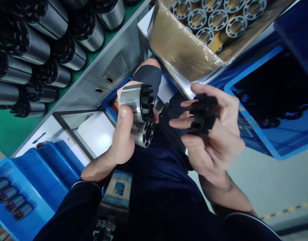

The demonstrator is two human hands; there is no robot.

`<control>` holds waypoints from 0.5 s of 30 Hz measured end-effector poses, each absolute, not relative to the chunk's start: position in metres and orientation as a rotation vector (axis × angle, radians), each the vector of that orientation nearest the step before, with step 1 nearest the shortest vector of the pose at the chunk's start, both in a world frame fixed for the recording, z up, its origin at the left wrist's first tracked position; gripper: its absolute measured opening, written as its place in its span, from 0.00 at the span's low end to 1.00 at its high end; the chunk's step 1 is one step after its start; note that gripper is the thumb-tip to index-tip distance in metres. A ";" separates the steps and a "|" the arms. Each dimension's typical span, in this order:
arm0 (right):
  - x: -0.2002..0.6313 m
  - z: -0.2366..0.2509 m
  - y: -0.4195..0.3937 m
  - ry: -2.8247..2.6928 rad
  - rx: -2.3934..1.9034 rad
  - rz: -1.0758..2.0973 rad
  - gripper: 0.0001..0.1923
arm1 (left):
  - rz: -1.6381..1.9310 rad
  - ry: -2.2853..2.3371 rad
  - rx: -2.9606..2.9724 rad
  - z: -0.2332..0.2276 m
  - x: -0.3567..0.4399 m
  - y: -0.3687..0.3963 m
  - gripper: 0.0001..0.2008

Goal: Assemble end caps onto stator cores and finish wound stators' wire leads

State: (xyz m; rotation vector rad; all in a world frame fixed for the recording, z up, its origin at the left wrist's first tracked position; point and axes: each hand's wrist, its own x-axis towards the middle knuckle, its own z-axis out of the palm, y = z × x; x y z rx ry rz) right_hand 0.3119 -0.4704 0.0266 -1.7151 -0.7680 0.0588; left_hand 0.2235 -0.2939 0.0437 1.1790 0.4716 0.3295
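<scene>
Two steel cylinders point(137, 115), the upper one capped by a black toothed insert point(147, 102), sit clamped in the left hand point(123, 134). Just right, the right hand point(214, 134) pinches stacked black inserts point(204, 113). Far left, a green worktop point(113, 33) holds more cylinders; a blue crate point(256, 134) stands right.

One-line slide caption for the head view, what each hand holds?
Left hand grips two metal stator cores, one capped black; right hand holds black slotted plastic pieces beside blue bins.
</scene>
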 end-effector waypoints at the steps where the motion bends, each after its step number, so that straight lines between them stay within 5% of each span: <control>1: 0.309 0.027 -0.470 -0.806 -1.728 -0.004 0.15 | 0.349 0.494 1.182 0.047 0.227 -0.295 0.36; 6: 0.295 0.031 -0.454 -0.791 -1.648 -0.002 0.35 | 0.515 0.593 1.106 0.065 0.243 -0.306 0.37; 15: 0.301 0.041 -0.448 -0.702 -1.492 0.042 0.35 | 0.460 0.606 1.032 0.066 0.242 -0.305 0.35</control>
